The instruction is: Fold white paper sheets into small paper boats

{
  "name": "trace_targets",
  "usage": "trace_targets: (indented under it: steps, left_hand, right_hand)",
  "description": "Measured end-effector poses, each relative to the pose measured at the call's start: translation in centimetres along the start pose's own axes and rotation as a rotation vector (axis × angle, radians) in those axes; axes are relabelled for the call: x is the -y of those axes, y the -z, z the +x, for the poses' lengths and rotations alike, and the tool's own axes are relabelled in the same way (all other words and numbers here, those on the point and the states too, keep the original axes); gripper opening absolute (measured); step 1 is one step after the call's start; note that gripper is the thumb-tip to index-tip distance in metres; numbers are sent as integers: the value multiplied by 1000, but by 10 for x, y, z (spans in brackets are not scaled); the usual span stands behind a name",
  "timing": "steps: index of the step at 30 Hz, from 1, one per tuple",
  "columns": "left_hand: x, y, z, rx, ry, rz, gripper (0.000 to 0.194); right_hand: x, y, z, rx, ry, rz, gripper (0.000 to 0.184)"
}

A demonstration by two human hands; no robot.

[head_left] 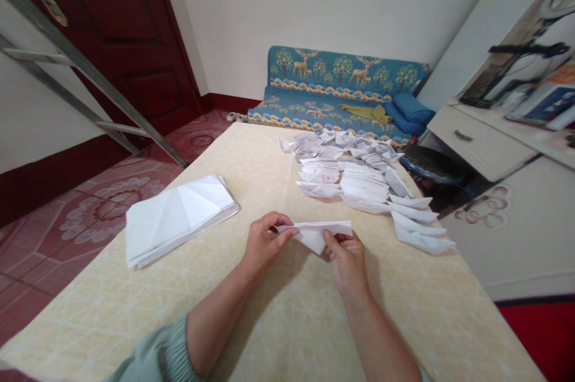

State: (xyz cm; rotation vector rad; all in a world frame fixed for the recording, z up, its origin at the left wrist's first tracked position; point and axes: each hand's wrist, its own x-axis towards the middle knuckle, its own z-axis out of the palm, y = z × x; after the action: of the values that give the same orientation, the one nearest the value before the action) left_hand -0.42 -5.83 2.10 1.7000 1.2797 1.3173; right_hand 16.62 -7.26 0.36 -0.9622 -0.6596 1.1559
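Observation:
A folded white paper piece (317, 232), shaped like a small boat, is held just above the cream table (287, 322). My left hand (265, 242) pinches its left tip between thumb and fingers. My right hand (345, 259) grips its lower right side, fingers closed on the fold. A stack of creased white sheets (177, 217) lies to the left of my hands. Several finished paper boats (359, 181) are heaped and lined up at the right side of the table, a short way beyond my right hand.
A metal ladder (85, 70) leans by a dark red door (121, 29) at the left. A blue patterned sofa (336, 88) stands beyond the table's far end. A white cabinet with a drawer (480, 142) and a dark stool (431, 163) sit at the right.

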Motion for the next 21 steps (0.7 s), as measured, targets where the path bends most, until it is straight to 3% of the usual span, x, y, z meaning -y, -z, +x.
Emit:
trace_targets:
  steps: [11, 21]
  left_hand:
    - [-3, 2, 0, 14, -162, 4, 15]
    - [-6, 3, 0, 42, -247, 13, 12]
  right_hand:
    - [3, -4, -3, -8, 10, -31, 30]
    - [3, -4, -6, 135, -38, -138, 25]
